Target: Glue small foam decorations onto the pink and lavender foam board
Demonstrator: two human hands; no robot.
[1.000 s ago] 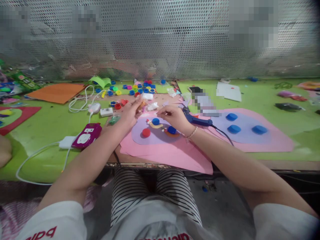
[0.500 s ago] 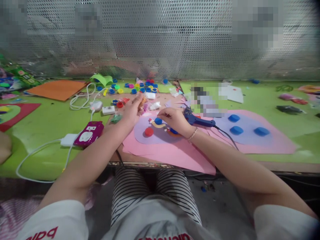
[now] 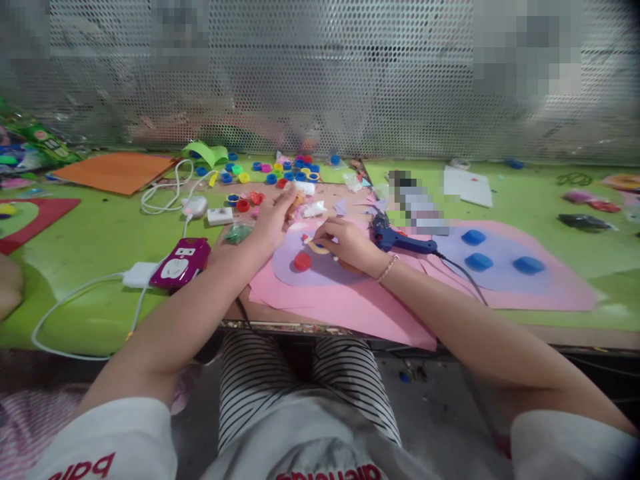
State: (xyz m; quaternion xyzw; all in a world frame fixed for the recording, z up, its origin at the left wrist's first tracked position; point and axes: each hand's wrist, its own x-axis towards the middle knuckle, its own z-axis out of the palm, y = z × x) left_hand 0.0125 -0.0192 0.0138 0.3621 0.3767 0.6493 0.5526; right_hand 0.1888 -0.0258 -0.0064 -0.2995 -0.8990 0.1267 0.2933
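My right hand is low over the purple paper, thumb and fingertips pinched together. Its fingertips are at a curved yellow piece with a red-and-white end, lying by a mostly covered blue cap. Whatever the pinch holds is too small to make out. A red cap sits on the same paper, and an orange piece shows partly under my right palm. My left hand is farther back on the left, fingers closed around a small orange-brown item whose kind I cannot make out.
A blue glue gun lies right of my right hand, its cord running forward. Blue caps stand on another purple-and-pink sheet. Loose bottle caps are scattered behind. A magenta power socket with white cables is at left, near another person's arm.
My right hand's fingertips have come down and left onto the curved yellow piece, covering more of the blue cap. My left hand still grips the orange-brown item. The view has shifted slightly.
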